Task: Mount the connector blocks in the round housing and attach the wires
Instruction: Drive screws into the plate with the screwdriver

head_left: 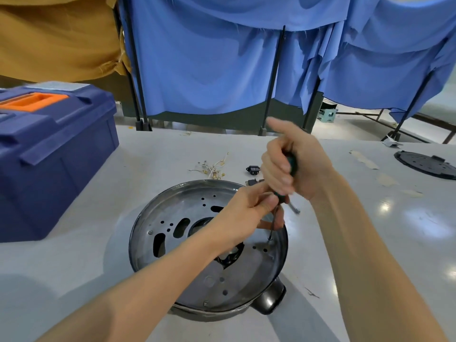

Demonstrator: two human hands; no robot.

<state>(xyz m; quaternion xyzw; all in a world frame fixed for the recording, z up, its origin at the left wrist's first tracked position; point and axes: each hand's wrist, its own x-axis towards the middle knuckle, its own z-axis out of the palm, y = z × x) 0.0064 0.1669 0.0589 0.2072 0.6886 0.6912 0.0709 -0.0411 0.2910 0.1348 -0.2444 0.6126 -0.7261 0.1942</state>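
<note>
The round metal housing lies open side up on the white table, with cut-outs and small holes in its floor. My right hand grips the green and black handle of a screwdriver, held upright with its tip down at a hole in the housing's right part. My left hand pinches the screwdriver's shaft just below the handle. A brown flat piece shows under my left hand. Behind the housing lie two small black connector blocks and a bundle of white wires with brass terminals.
A blue toolbox with an orange handle stands at the left. A round black cover lies at the far right of the table. A black handle sticks out of the housing's near side. Blue cloth screens hang behind the table.
</note>
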